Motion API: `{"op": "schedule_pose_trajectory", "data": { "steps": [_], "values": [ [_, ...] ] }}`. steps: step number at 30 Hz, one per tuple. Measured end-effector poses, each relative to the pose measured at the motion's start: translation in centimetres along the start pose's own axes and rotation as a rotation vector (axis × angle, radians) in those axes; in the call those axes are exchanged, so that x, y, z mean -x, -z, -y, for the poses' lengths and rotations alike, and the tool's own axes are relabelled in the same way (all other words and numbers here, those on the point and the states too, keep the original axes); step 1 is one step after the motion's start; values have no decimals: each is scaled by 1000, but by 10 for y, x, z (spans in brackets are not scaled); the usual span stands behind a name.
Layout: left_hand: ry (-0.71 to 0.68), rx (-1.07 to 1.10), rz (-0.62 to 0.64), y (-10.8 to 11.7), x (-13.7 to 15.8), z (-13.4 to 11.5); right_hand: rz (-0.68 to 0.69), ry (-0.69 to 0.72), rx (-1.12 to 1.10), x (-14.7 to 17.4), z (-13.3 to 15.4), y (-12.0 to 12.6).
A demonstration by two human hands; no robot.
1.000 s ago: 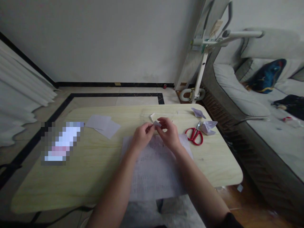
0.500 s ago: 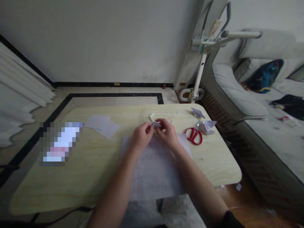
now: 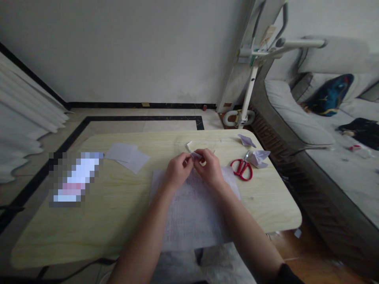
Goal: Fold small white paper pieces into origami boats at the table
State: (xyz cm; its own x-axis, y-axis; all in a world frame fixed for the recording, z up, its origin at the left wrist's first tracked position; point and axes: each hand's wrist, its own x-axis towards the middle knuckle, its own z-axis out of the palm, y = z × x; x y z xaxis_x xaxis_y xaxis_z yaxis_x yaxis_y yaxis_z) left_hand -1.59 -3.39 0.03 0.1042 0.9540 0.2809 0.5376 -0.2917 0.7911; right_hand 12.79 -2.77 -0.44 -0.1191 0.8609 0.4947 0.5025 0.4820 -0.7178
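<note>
My left hand [image 3: 179, 170] and my right hand [image 3: 209, 167] meet over the middle of the table, fingertips close together. Between them they pinch a small folded piece of paper [image 3: 195, 155], mostly covered by the fingers. Beneath my wrists lies a large printed sheet [image 3: 195, 217], reaching to the table's near edge. Just beyond my fingers is a thin white strip [image 3: 189, 146]. To the right of my right hand rest red-handled scissors [image 3: 242, 169], their blades pointing away beside a folded paper shape [image 3: 259, 157].
Another folded paper piece [image 3: 246, 140] lies near the table's far right corner. On the left are loose white paper sheets [image 3: 127, 156] and a pixelated, phone-like object [image 3: 77, 177]. Past the wooden table [image 3: 118, 221] stand exercise equipment [image 3: 250, 90] and a grey sofa [image 3: 296, 106].
My fingers have shifted slightly around the folded paper, and less of it shows now. My right hand has moved a little lower. Everything else on the table stays in place.
</note>
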Motion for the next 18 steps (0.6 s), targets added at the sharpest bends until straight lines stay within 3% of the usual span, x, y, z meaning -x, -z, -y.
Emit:
{"op": "schedule_pose_trajectory", "data": {
  "steps": [7, 18],
  "values": [
    [-77, -47, -15, -2, -1, 6, 45, 16, 41, 0, -5, 1],
    [-37, -22, -42, -3, -1, 5, -24, -16, 87, 2, -1, -2]
  ]
}}
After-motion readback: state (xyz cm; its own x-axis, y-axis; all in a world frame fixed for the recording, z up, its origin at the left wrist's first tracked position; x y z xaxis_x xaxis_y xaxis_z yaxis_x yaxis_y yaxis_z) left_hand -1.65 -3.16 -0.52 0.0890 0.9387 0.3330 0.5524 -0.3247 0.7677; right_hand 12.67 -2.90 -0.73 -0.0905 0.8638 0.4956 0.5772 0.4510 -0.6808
